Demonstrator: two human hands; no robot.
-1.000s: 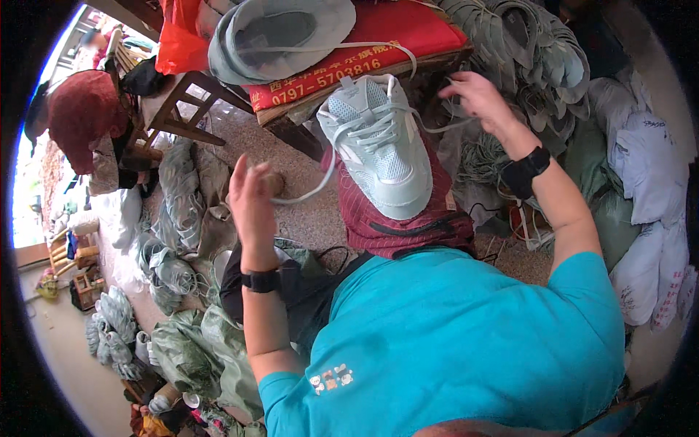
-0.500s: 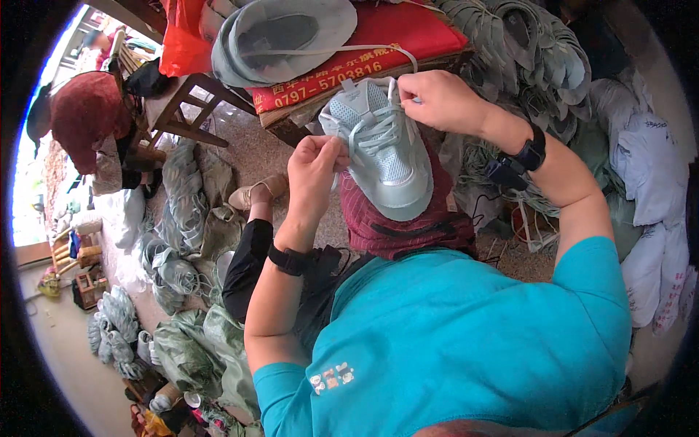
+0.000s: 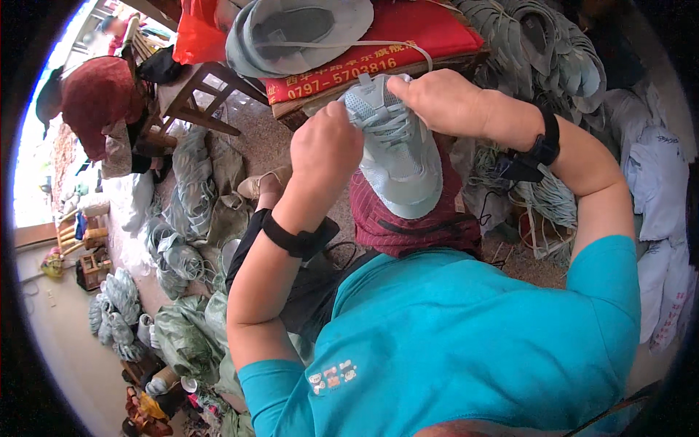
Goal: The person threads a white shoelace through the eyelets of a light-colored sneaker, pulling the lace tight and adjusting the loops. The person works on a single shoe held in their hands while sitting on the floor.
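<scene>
A pale grey-green shoe upper (image 3: 402, 182) with mesh, criss-crossed laces and a rounded toe rests over a maroon striped cloth (image 3: 408, 237), its toe toward me. My left hand (image 3: 328, 149) is closed at the upper's left edge, beside the lacing; its fingertips are mostly hidden behind it. On the other side, my right hand (image 3: 444, 102) grips the edge by the tongue, thumb on top and the other fingers out of sight. Just beyond, more grey uppers (image 3: 298, 33) lie stacked on a red printed bag (image 3: 378, 62). A whitish lace (image 3: 408, 45) trails over it.
A wooden stool (image 3: 204, 102) stands at the left, near a person in a dark red top (image 3: 98, 105). Bundles of grey uppers (image 3: 193, 178) and green sacks (image 3: 189, 335) cover the left floor. More uppers (image 3: 542, 44) hang at the right beside white sacks (image 3: 659, 182).
My left hand has moved up along the upper's edge, and its back now faces up. My right hand has closed in on the tongue. The whole view has shifted slightly.
</scene>
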